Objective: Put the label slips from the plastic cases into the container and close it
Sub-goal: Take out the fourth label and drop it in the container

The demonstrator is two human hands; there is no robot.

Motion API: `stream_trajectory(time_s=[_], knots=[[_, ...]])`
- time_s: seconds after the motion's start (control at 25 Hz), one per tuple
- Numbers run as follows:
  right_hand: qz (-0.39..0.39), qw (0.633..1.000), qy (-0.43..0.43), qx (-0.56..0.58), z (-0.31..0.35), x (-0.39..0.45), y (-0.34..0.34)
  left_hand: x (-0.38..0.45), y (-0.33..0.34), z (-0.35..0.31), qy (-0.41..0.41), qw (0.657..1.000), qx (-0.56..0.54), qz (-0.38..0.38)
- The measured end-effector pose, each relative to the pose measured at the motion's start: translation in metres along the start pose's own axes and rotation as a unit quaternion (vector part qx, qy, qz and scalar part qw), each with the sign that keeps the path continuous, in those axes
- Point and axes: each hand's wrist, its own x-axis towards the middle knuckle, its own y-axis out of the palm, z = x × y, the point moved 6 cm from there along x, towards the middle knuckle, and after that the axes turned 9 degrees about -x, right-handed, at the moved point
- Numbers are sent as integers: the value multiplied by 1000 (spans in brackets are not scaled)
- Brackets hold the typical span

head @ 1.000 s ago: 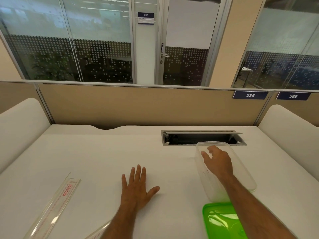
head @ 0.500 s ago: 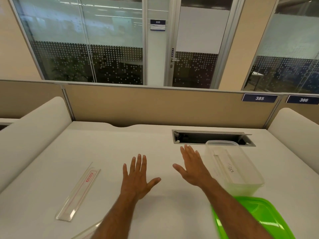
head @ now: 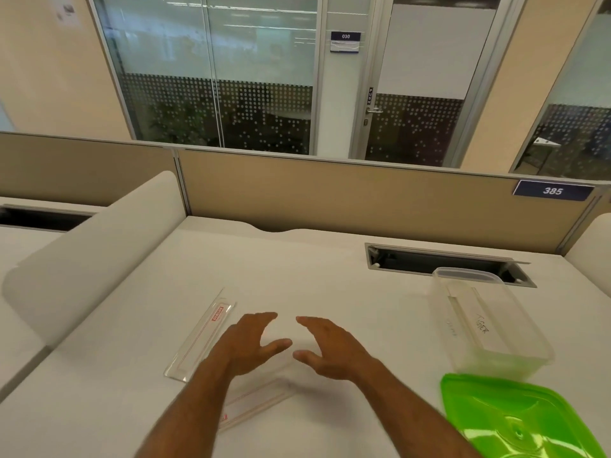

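Door sign [head: 345, 36] "030", partition plate [head: 552, 191] "385", slip [head: 482, 326] "TIGER".

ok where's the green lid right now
In the head view the green lid lies flat on the desk at the bottom right, just in front of the clear container.

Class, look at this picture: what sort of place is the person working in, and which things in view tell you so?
Most likely an open-plan office. A white desk sits behind a tan partition with a numbered plate, 385. Beyond it are frosted glass walls and a door beside a room sign, 030.
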Motion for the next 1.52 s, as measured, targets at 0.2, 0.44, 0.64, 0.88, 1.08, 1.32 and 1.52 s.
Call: stream_trajectory(time_s=[0.2,0.44,0.64,0.88,1.08,1.32,1.52], knots=[[36,997,-62,-29,42,7,13,-27,-19,8,28,996,10,88],[10,998,-52,-30,45,6,12,-41,-16,13,17,996,33,87],[-8,1000,-19,10,21,-2,-2,-35,-14,7,31,997,20,71],[-10,992,52,114,-17,-16,-24,-16,-2,-13,50,996,-35,60],[32,990,22,135,-22,-28,-26,-1,7,-28,46,992,-82,80],[11,989,58,138,-41,-34,-35,4,14,-34,-17,972,-187,142],[3,971,108,213,-63,-41,-46,5,6,-26,-44,949,-264,165]])
